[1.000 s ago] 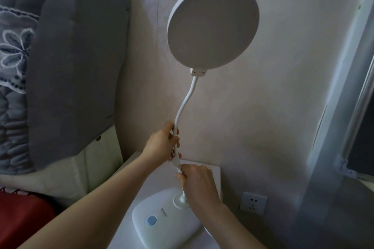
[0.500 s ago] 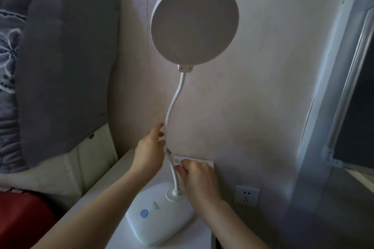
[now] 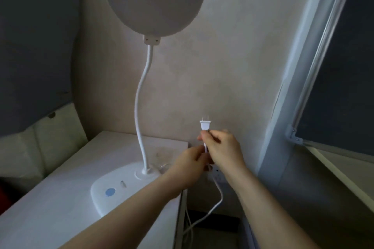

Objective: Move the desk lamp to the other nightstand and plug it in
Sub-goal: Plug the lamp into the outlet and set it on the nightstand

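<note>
The right hand pinches the white plug just under its head, prongs pointing up. The left hand closes its fingertips on the cord right below. The cord loops down beside the nightstand. A wall socket is partly hidden behind the hands. The desk lamp stands upright on the nightstand, against the wall

lamp on nightstand, plug right
</note>
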A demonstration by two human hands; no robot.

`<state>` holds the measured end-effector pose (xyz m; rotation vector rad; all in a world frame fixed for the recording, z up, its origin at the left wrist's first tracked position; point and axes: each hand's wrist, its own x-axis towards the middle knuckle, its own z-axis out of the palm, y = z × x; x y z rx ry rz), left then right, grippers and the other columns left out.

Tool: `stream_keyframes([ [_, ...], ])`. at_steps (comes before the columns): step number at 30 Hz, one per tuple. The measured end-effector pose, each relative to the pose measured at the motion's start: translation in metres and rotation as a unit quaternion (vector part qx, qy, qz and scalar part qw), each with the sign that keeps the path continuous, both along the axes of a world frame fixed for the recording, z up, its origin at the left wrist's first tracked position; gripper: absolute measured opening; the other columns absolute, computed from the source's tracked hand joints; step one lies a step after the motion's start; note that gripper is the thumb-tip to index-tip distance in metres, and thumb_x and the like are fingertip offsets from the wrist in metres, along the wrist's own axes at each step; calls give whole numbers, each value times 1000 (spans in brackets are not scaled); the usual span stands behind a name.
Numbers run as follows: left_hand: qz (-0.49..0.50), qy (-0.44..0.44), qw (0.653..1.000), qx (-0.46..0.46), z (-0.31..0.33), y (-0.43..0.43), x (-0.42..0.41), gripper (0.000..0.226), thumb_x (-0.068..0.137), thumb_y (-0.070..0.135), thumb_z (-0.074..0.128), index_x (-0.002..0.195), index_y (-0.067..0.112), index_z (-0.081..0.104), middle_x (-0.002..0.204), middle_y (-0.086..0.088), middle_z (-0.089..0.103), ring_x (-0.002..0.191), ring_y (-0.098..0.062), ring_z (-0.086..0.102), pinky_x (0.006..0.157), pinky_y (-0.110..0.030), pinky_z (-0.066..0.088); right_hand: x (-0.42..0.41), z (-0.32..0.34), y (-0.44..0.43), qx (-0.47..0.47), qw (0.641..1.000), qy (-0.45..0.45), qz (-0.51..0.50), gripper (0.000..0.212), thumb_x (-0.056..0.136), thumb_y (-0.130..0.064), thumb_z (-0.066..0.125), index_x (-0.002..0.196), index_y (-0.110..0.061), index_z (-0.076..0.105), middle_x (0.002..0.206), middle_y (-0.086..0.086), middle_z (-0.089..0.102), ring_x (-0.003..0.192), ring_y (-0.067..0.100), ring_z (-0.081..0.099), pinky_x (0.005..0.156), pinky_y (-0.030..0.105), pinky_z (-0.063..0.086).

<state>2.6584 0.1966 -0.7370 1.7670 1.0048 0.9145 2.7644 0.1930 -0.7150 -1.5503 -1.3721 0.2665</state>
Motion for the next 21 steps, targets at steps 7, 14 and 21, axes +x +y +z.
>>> stream_keyframes([
  [7, 25, 31, 999, -37, -19, -18, 69, 22, 97, 6, 44, 109, 9, 63, 78, -11, 68, 68, -26, 73, 71, -39, 62, 66, -9, -12, -133, 984, -41, -113, 35, 80, -43, 67, 58, -15, 68, 58, 1, 64, 61, 22, 57, 52, 27, 39],
  [14, 81, 163, 977, 114, -51, -34, 106, 37, 93, 5, 53, 127, 18, 52, 89, -2, 70, 73, -15, 70, 70, -34, 60, 89, -34, -11, -133, 961, -73, -233, 30, 73, -45, 71, 78, -15, 72, 81, 10, 70, 81, 33, 64, 60, 28, 43],
  [21, 51, 272, 949, 152, -66, -36, 117, 42, 94, 10, 52, 135, 16, 44, 111, -4, 64, 96, -18, 64, 85, -28, 52, 101, -62, -3, -117, 968, -51, -217, 21, 83, -34, 69, 78, -14, 73, 84, 8, 74, 82, 29, 66, 64, 23, 42],
])
